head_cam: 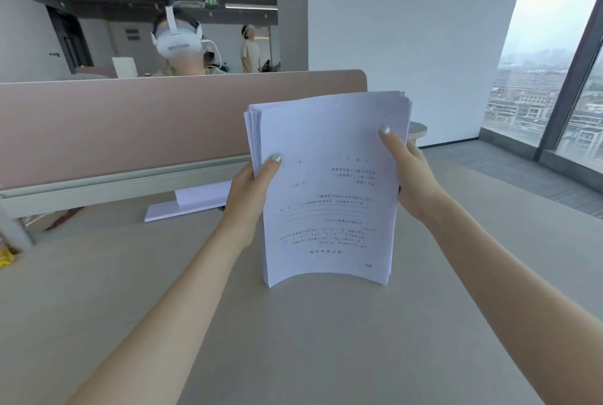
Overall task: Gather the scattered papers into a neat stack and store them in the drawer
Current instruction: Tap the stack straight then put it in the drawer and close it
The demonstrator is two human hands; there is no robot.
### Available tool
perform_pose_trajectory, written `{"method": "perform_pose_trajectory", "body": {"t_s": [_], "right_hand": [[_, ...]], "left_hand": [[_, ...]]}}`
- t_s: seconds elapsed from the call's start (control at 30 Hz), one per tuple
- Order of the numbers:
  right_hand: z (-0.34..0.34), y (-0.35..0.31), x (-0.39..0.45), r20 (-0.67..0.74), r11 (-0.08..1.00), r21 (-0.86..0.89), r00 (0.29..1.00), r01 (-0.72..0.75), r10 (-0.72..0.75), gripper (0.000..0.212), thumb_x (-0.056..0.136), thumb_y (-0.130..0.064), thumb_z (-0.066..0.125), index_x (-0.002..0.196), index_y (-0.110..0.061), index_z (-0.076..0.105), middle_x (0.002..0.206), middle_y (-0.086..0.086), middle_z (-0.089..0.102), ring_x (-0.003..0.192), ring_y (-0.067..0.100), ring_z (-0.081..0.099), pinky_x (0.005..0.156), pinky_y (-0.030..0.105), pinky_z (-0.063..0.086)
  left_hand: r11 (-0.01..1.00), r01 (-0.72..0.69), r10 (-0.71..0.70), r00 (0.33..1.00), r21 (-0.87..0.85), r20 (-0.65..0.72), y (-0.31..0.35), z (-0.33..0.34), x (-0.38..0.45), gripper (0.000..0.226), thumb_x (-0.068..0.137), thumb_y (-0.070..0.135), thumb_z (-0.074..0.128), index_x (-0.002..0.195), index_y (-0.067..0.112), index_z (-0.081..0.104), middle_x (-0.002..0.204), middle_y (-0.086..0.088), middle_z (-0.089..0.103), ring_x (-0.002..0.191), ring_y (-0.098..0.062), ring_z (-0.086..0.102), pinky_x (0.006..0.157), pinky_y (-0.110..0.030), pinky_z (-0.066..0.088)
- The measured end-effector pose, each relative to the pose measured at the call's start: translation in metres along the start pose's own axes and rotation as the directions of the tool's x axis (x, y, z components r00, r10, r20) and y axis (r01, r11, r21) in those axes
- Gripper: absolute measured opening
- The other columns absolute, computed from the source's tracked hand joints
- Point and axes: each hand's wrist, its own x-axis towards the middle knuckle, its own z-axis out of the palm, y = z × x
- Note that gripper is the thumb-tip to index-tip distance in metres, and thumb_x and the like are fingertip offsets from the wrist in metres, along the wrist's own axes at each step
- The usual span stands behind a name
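A thick stack of white printed papers (326,189) stands upright on its bottom edge on the beige desk (293,339), bowed slightly toward me. My left hand (251,189) grips the stack's left edge, thumb on the front sheet. On the right edge sits my right hand (408,172), thumb pressed on the front and fingers behind. The top sheets are a little uneven at the upper left corner. No drawer is in view.
A pink partition (130,124) runs along the desk's far edge. A white stand base (186,205) rests on the desk behind the left hand. A person in a white headset sits beyond the partition. Windows and floor lie to the right.
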Motion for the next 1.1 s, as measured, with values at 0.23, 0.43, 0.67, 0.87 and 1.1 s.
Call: {"method": "perform_pose_trajectory", "body": {"t_s": [0.23, 0.43, 0.67, 0.87, 1.1], "right_hand": [[-0.009, -0.036, 0.001, 0.105, 0.992, 0.0, 0.987, 0.125, -0.124, 0.027, 0.093, -0.03, 0.053, 0.119, -0.033, 0.057, 0.112, -0.009, 0.069, 0.099, 0.009, 0.068, 0.077, 0.025, 0.054], [0.003, -0.056, -0.002, 0.141, 0.988, -0.034, 0.979, 0.154, -0.148, 0.019, 0.096, -0.03, 0.046, 0.105, -0.023, 0.062, 0.108, -0.012, 0.065, 0.07, -0.004, 0.065, 0.051, 0.01, 0.047], [0.005, -0.053, 0.011, 0.011, 0.969, -0.108, 0.975, 0.221, -0.221, 0.034, 0.095, -0.04, 0.045, 0.067, -0.022, 0.052, 0.102, -0.008, 0.073, 0.088, 0.007, 0.064, 0.074, 0.023, 0.048], [-0.005, -0.034, 0.012, 0.108, 0.983, -0.08, 0.982, 0.166, -0.157, 0.012, 0.09, -0.037, 0.056, 0.101, -0.034, 0.06, 0.109, -0.011, 0.068, 0.097, 0.009, 0.065, 0.077, 0.025, 0.052], [-0.015, 0.036, -0.005, 0.121, 0.967, -0.067, 0.96, -0.247, 0.253, 0.022, 0.085, -0.034, 0.061, 0.098, -0.019, 0.069, 0.105, 0.003, 0.075, 0.092, 0.017, 0.072, 0.085, 0.036, 0.055]], "left_hand": [[1.0, -0.007, 0.007, 0.999, 0.011, -0.032, 0.027, -0.003, 0.007, 0.02, 0.089, 0.05, 0.051, 0.093, 0.036, 0.065, 0.088, 0.019, 0.072, 0.088, -0.004, 0.07, 0.065, -0.026, 0.052], [0.98, 0.136, -0.122, 0.987, -0.144, 0.101, 0.042, 0.001, 0.013, 0.035, 0.086, 0.063, 0.044, 0.094, 0.038, 0.067, 0.095, 0.014, 0.075, 0.099, -0.011, 0.068, 0.089, -0.037, 0.051], [0.988, 0.11, -0.118, 0.99, 0.106, 0.08, 0.024, -0.01, 0.002, 0.029, 0.09, 0.057, 0.041, 0.092, 0.039, 0.064, 0.089, 0.023, 0.071, 0.081, 0.003, 0.067, 0.066, -0.022, 0.047], [0.993, 0.119, -0.121, 0.984, 0.026, 0.13, 0.0, -0.007, -0.002, 0.017, 0.091, 0.049, 0.045, 0.095, 0.045, 0.061, 0.084, 0.032, 0.07, 0.083, 0.016, 0.063, 0.079, -0.018, 0.045], [0.996, 0.051, -0.054, 0.998, 0.077, 0.029, -0.024, -0.002, -0.005, 0.013, 0.088, 0.029, 0.062, 0.083, 0.041, 0.063, 0.071, 0.038, 0.068, 0.072, 0.022, 0.061, 0.076, -0.016, 0.045]]}}
